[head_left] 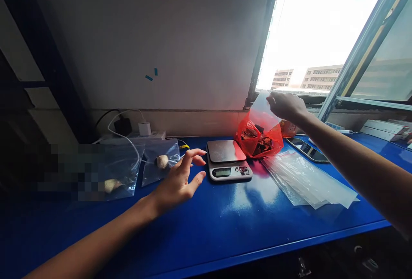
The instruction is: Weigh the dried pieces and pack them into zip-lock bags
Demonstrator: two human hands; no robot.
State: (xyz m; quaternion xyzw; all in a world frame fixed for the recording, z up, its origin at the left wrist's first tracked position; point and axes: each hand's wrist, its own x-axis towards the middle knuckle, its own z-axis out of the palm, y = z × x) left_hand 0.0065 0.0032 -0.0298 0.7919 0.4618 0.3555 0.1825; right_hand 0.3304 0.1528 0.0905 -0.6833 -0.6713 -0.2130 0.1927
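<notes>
My right hand [286, 105] pinches the top edge of a clear plastic bag [262, 108], held up in front of the window. Behind and below that bag is a red plastic bag [273, 141] with dark brown dried pieces [264, 145] in it. Just left of the red bag stands a white kitchen scale [230, 174] with a bare metal plate; I cannot read its display. My left hand [182, 176] hovers beside the scale's left edge, thumb and fingers apart, holding nothing. A stack of flat clear bags [312, 180] lies fanned out on the right.
On the left of the blue table [206, 236] lie clear bags, each with a pale lump [162, 161] inside. A power strip with a white charger [144, 128] runs along the wall. A dark-screened phone or tablet [307, 149] and white boxes [383, 129] sit at the right.
</notes>
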